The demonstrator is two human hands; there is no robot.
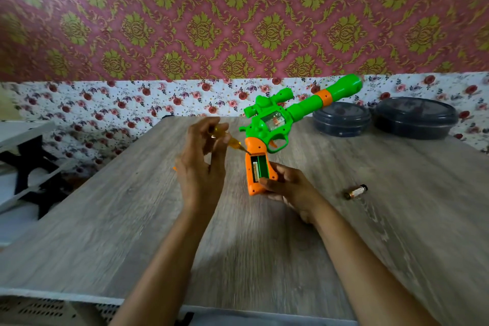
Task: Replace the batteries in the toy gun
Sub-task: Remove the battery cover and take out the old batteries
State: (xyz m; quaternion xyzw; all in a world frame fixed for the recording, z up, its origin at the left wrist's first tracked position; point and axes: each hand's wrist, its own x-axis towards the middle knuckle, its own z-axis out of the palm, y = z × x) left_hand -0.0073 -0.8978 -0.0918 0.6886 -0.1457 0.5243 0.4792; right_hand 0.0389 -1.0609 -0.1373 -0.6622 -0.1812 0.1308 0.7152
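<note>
- While our right hand [288,188] grips the toy gun [301,107] over the table [132,219], where's the screwdriver [234,143]?
- Left hand [201,164] pinches it, tip at the open battery bay [260,167]; one battery [356,191] lies right.

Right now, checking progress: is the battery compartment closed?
No, the compartment in the grip of the toy gun stands open, uncovered.

Bare left hand [201,167] and bare right hand [289,189] on long, slender, bare forearms [164,259]
</note>
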